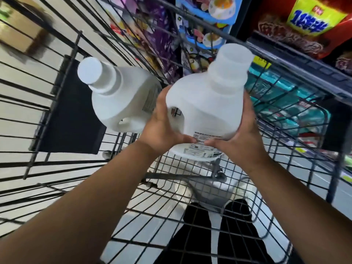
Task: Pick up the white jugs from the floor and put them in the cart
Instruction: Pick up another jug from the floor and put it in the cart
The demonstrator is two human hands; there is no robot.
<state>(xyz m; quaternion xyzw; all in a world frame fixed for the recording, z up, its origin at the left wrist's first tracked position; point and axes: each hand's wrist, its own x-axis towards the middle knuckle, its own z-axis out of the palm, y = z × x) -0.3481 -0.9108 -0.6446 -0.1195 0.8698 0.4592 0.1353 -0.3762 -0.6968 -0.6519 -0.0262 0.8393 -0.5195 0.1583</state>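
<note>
Jug number two [207,103] is hanging inside the wire cart [238,187], upright, cap toward the far wall, base clear above the mesh floor. The person's left hand [162,128] is pressing its left flank while the right hand [240,134] is cupping the right side, both closed on the jug, thumbs meeting over the label near the base. Two palms are probably sharing the weight and keeping it level for the set-down. Just left of the held jug, the first jug [122,100] is already sitting in the cart, leaning against a dark panel [72,119]. Beyond the cart's right wall, store shelves [304,60] are crowding in. It looks nearly placed; lowering is what remains.
</note>
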